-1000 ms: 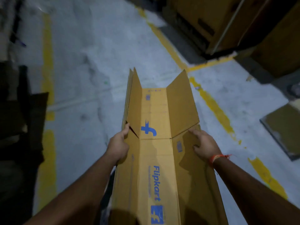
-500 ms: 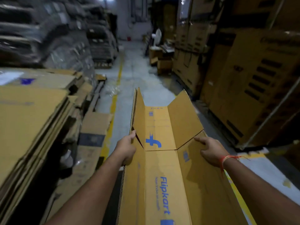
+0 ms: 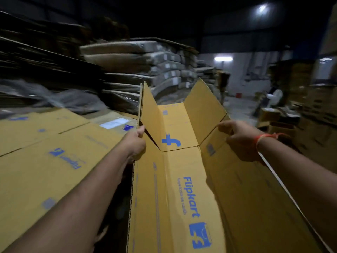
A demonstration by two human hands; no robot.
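A long yellow-brown cardboard box (image 3: 175, 194) with blue Flipkart print is held out in front of me, folded into a trough with its end flaps standing up. My left hand (image 3: 135, 143) grips the box's left wall near the flap crease, thumb over the edge. My right hand (image 3: 238, 139), with an orange thread at the wrist, grips the right wall near the opposite flap crease, fingers curled on the edge.
A stack of flat Flipkart cartons (image 3: 45, 161) lies at the left, close to my left arm. Wrapped bundles of cardboard (image 3: 160, 70) are piled behind it. An aisle with a white fan (image 3: 273, 97) and more boxes (image 3: 317, 110) runs at the right.
The view has swung up and left, from the floor to the aisle and then to the carton stacks. Both hands keep their grip on the box, which stays in the same shape.
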